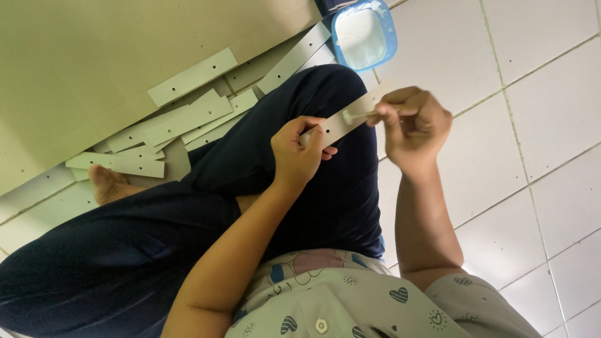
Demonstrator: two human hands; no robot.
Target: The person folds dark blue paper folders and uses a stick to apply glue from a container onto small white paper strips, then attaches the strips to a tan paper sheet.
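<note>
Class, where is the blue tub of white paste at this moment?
In the head view, the blue tub sits on the tiled floor at top centre, beside the pale card strips.

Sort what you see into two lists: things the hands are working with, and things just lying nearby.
In use:
- left hand gripping the card strip
- right hand holding a small brush against that strip

Lying about:
- blue tub of white paste
- pile of punched strips
- large board
</note>
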